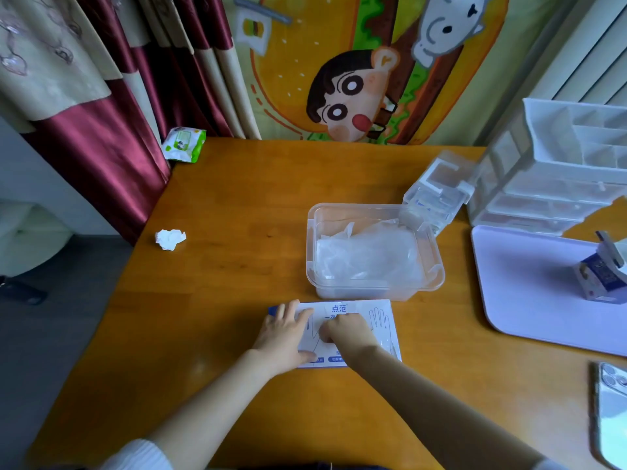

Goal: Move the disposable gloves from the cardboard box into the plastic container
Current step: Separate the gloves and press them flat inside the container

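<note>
Head view, from the left: a green wipes pack (pixel 183 144) sits at the far corner of the surface (pixel 237 283), with a crumpled tissue (pixel 170 239) nearer. The left hand (pixel 283 334) lies flat with straight fingers, pressing the left end of the cardboard box (pixel 381 329), which is printed 点范 above glove outlines. The right hand (pixel 346 330) sits knuckles-up on the box's middle with its fingers curled under; I cannot tell whether it grips anything. Just behind the box, the plastic container (pixel 309 245) holds a heap of clear disposable gloves (pixel 366 256). Farther right are a white tray (pixel 526 283) and a phone (pixel 610 412).
</note>
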{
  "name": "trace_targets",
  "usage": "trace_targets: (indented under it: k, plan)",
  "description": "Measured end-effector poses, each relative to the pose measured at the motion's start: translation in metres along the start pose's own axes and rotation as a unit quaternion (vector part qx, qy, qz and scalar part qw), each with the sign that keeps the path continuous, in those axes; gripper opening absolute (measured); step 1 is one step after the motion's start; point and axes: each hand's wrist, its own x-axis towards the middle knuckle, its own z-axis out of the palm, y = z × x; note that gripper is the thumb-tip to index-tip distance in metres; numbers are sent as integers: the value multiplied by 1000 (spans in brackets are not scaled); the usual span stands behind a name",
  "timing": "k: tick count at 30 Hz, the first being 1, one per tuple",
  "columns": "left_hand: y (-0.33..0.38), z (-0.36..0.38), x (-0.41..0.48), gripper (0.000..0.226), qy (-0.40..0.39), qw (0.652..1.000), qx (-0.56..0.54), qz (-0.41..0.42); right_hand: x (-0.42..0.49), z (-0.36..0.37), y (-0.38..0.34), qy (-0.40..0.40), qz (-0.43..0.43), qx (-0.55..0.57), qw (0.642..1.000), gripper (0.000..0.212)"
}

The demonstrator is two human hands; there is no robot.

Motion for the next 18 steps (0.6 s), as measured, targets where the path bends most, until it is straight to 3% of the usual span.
trace_targets:
  k: [4, 7, 13, 15, 18]
  plan:
    - [-1, -2, 0, 87, 1, 1000, -5, -2, -6, 8, 7, 33, -1, 54, 998, 24]
    - [-1, -2, -1, 86, 6, 1000, -13, -4, -16, 16, 14, 118, -2, 95, 988, 32]
    - [-1, -2, -1, 86, 6, 1000, -21, -10, -24, 13, 28, 209, 20, 208, 955, 24]
    - [-1, -2, 0, 87, 8, 1000, -14, -8, -28, 12, 27, 219, 13, 229, 948, 25]
    - [0, -2, 0, 87, 10, 1000, -3, -7, -26, 11, 23, 164, -4, 194, 967, 46]
